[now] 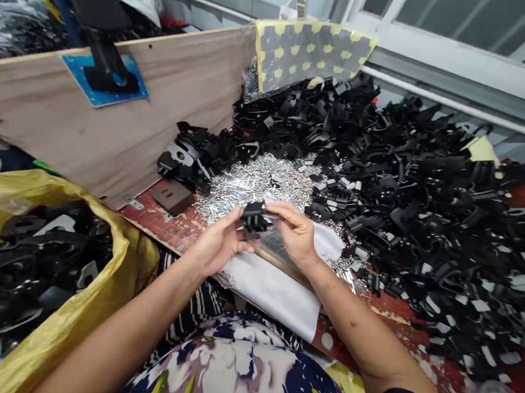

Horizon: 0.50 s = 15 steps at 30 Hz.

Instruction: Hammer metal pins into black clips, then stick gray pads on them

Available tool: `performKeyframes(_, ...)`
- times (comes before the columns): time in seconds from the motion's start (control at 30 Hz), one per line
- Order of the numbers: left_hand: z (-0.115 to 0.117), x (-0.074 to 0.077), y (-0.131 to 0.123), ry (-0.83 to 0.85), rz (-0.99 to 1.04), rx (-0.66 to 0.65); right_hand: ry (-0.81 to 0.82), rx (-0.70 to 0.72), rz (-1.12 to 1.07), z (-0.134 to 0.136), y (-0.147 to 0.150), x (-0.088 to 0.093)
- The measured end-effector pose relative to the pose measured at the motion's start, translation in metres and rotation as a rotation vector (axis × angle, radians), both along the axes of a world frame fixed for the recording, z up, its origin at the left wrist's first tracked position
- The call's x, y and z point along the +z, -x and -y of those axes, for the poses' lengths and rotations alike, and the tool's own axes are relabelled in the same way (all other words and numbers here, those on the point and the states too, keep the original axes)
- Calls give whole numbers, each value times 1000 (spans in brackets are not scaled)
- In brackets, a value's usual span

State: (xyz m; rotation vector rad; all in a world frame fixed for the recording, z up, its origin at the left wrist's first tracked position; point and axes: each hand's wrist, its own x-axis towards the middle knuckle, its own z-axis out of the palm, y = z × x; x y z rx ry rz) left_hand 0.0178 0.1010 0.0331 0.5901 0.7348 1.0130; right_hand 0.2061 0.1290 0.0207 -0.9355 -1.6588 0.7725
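Note:
Both hands meet over the table's near edge, pinching one small black plastic clip [253, 215] between them. My left hand [218, 242] grips its left side with thumb and fingers. My right hand [292, 231] holds its right end, fingers curled over it. Beneath the hands lies a white cloth [276, 288]. Just behind them spreads a heap of small silver metal pieces [256, 186].
A large pile of black plastic clips [422, 194] covers the red table [166, 224] to the right and rear. A yellow sack [66, 320] full of black parts stands at the left. A wooden board [110, 124] walls the left side. A yellow-and-grey patterned sheet [310, 51] leans at the back.

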Motion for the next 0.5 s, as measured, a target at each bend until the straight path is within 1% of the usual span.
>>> performKeyframes(0.07, 4, -1, 0, -39, -49, 0, -7, 13, 70, 10, -2, 1)
performKeyframes(0.13, 8, -5, 0, -93, -143, 36, 32, 61, 113, 16, -7, 1)
performKeyframes(0.2, 9, -10, 0, -178, -328, 80, 108, 141, 129, 19, -14, 4)
performKeyframes(0.27, 9, -14, 0, -358, -611, 110, 185, 197, 112, 23, -19, 7)
performKeyframes(0.3, 9, -14, 0, -476, -756, 110, 214, 186, 95, 25, -19, 9)
performKeyframes(0.33, 10, -14, -1, -587, -875, 98, 230, 142, 70, 28, -19, 10)
performKeyframes(0.37, 11, -14, -2, -674, -947, 79, 231, 76, 39, 31, -17, 11)
performKeyframes(0.4, 13, -13, -2, -724, -967, 63, 215, 6, 11, 34, -14, 12)
performKeyframes(0.43, 15, -13, -3, -729, -945, 55, 186, -58, -14, 38, -12, 13)
performKeyframes(0.5, 17, -13, -2, -643, -839, 61, 122, -124, -68, 44, -9, 13)
